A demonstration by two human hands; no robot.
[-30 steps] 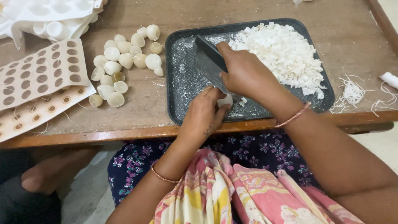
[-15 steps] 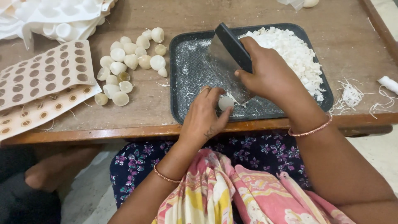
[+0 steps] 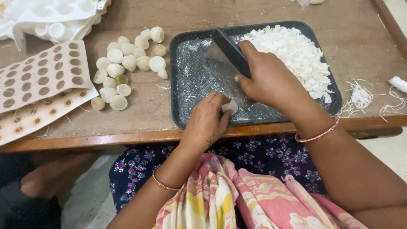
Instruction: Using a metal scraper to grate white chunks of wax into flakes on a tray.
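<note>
A dark rectangular tray (image 3: 186, 85) lies on the wooden table, dusted with white crumbs. My left hand (image 3: 207, 121) pins a small white half-dome piece (image 3: 231, 106) to the tray near its front edge. My right hand (image 3: 269, 78) grips a flat metal scraper blade with a black handle (image 3: 224, 53), its edge down on the tray just beside the white piece. A heap of chopped white bits (image 3: 296, 55) fills the tray's right side.
Several pale half-dome pieces (image 3: 127, 68) lie in a loose cluster left of the tray. Perforated beige mould sheets (image 3: 40, 80) and a white mould (image 3: 55, 17) sit at the far left. Thread-like scraps (image 3: 360, 97) lie right of the tray near the table's front edge (image 3: 106, 138).
My right hand lifted the blade upright and shifted it a little to the right, then brought it down beside the white piece. My left hand kept holding the piece.
</note>
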